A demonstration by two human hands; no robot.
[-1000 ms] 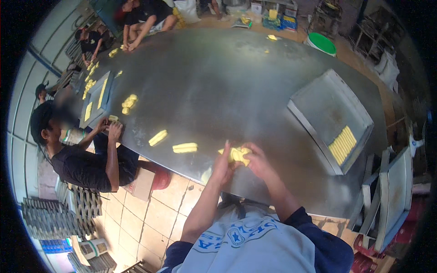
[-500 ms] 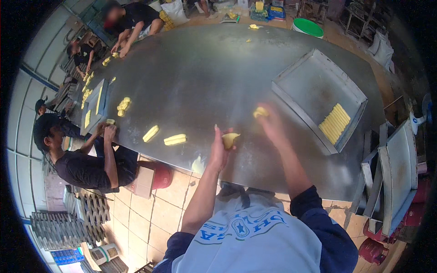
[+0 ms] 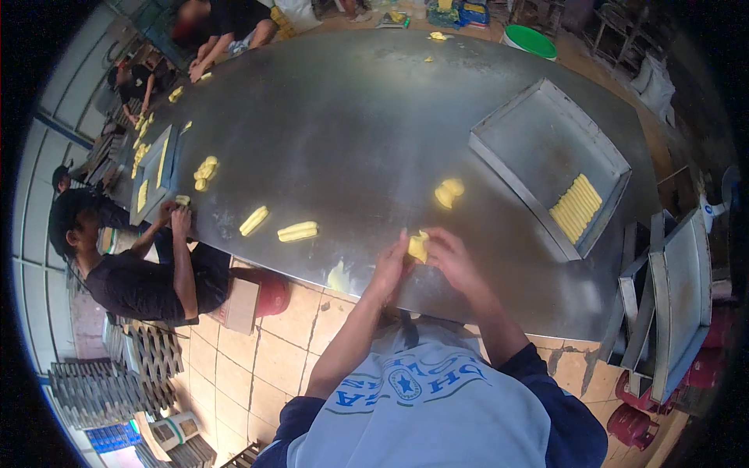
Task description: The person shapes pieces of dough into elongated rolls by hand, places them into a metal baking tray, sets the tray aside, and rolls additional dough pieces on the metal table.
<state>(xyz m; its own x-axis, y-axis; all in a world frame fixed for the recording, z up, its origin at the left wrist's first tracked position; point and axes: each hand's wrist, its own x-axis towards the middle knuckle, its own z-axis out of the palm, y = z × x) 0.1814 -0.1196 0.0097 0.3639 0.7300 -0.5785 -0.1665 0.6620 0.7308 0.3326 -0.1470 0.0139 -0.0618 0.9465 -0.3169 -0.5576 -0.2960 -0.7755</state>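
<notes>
My left hand (image 3: 390, 265) and my right hand (image 3: 449, 253) meet near the front edge of the steel table (image 3: 335, 117), fingers closed around a yellow dough piece (image 3: 417, 246). Beyond them lies a separate yellow lump (image 3: 449, 193). Left of my hands are two groups of elongated dough pieces (image 3: 297, 232) and a pale smear (image 3: 338, 277). On the right, a square metal tray (image 3: 546, 132) holds a row of several thin yellow sticks (image 3: 576, 207).
A co-worker in black (image 3: 140, 281) works at the left beside another tray (image 3: 162, 156); others (image 3: 234, 23) work farther back. Trays lean at the right (image 3: 679, 288) above red cylinders (image 3: 636, 429). A green-lidded bucket (image 3: 529, 41) stands behind; stacked metal pieces (image 3: 109, 386) lie lower left.
The lump was split; my right hand carried part forward and has left it on the table, then returned to join my left hand on the remaining piece.
</notes>
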